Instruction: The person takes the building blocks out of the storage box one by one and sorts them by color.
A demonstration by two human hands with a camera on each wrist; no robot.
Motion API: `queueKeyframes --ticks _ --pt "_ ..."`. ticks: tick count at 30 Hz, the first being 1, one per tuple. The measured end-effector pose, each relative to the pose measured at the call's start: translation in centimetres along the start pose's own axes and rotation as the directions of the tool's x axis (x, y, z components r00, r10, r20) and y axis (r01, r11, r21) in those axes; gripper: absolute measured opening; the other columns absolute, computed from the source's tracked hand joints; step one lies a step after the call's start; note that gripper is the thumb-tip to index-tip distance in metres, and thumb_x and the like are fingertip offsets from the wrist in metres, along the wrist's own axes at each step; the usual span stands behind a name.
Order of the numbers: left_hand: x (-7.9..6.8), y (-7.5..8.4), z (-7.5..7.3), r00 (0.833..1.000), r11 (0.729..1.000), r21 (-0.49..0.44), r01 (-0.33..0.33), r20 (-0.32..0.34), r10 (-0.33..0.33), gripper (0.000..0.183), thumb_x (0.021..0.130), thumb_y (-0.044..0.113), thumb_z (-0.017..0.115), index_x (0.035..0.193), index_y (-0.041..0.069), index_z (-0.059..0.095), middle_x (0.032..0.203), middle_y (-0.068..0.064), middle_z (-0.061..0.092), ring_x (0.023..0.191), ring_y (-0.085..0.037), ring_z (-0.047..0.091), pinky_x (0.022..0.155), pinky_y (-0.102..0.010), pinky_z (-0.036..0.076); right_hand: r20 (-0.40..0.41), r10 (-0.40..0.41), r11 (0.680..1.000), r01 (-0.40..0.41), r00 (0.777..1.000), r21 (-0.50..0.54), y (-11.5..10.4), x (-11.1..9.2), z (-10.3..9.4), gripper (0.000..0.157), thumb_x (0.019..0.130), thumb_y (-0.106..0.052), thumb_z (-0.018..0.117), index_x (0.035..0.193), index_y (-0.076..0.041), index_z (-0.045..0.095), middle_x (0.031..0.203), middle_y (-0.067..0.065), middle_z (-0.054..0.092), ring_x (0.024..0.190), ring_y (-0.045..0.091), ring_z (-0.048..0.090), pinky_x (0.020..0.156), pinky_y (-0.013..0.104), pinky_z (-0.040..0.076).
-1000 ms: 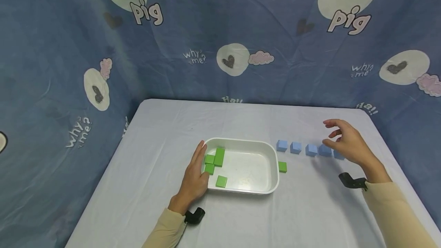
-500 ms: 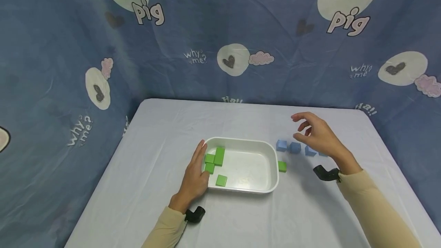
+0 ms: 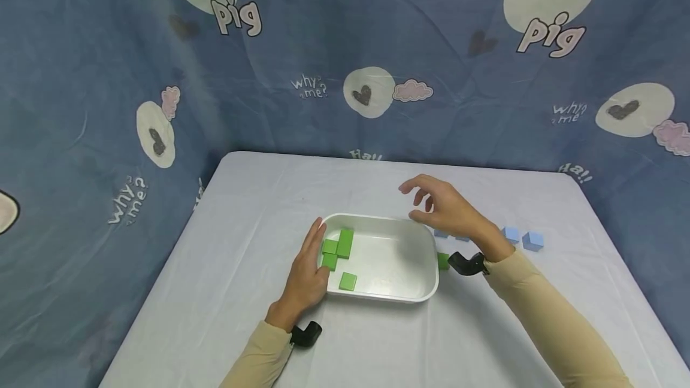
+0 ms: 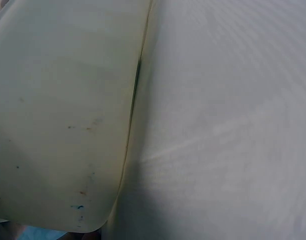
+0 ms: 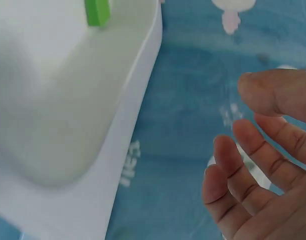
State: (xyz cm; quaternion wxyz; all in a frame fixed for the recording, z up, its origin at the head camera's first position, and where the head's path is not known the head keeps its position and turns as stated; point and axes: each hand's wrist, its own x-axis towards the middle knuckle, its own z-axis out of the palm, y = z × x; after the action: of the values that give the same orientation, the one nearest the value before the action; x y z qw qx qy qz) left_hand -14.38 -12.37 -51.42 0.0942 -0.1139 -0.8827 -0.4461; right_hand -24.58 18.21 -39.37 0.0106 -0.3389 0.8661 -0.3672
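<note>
My left hand (image 3: 303, 277) rests along the left end of the white tray (image 3: 388, 299), fingers straight beside the rim and thumb at the front left corner. The tray's pale outer wall (image 4: 68, 125) fills much of the left wrist view. Inside the tray lie several green blocks (image 3: 345, 243), mostly by the left end. My right hand (image 3: 444, 205) hovers over the tray's far right corner, thumb and fingers bent and apart. In the right wrist view nothing sits between its fingers (image 5: 265, 155). It partly hides the row of blue cubes (image 3: 533, 241).
A green block (image 3: 443, 261) lies at the tray's right outer side. The table (image 3: 259, 196) has a white cloth, and a blue printed curtain (image 3: 291, 35) hangs behind its far edge.
My right hand has moved left from above the right end of the blue cube row to the tray's far right corner. The left hand keeps its place on the tray.
</note>
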Motion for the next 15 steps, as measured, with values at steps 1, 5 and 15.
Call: queueKeyframes --ticks 1,5,15 --pt "0.0 0.0 0.0 1.0 1.0 0.0 0.001 0.001 -0.001 0.087 0.073 -0.01 0.047 0.157 -0.004 0.029 0.168 -0.012 0.02 0.152 -0.026 0.022 0.119 -0.048 0.023 0.011 -0.01 1.0 0.01 1.0 0.007 -0.2 0.3 0.3 0.047 0.083 0.0 0.077 0.127 -0.008 0.064 0.121 0.005 0.065 0.095 0.021 0.063 0.073 0.043 0.056" --pt "0.0 0.0 0.0 1.0 1.0 0.001 0.008 0.007 -0.008 0.087 0.073 -0.01 0.047 0.158 -0.004 0.027 0.168 -0.012 0.018 0.153 -0.026 0.02 0.12 -0.048 0.022 0.044 -0.075 0.997 0.073 0.996 0.037 -0.9 1.4 1.7 0.044 0.083 0.002 0.077 0.124 -0.01 0.066 0.12 0.002 0.066 0.094 0.02 0.062 0.072 0.044 0.056" --pt "0.0 -0.1 0.0 1.0 1.0 -0.004 0.001 0.008 -0.001 0.086 0.074 -0.008 0.048 0.158 -0.004 0.029 0.168 -0.013 0.02 0.151 -0.028 0.025 0.118 -0.051 0.026 0.219 -0.214 0.976 0.2 0.952 0.086 -2.4 3.4 5.8 0.039 0.084 0.004 0.075 0.12 -0.009 0.068 0.117 0.0 0.067 0.093 0.022 0.062 0.07 0.042 0.055"
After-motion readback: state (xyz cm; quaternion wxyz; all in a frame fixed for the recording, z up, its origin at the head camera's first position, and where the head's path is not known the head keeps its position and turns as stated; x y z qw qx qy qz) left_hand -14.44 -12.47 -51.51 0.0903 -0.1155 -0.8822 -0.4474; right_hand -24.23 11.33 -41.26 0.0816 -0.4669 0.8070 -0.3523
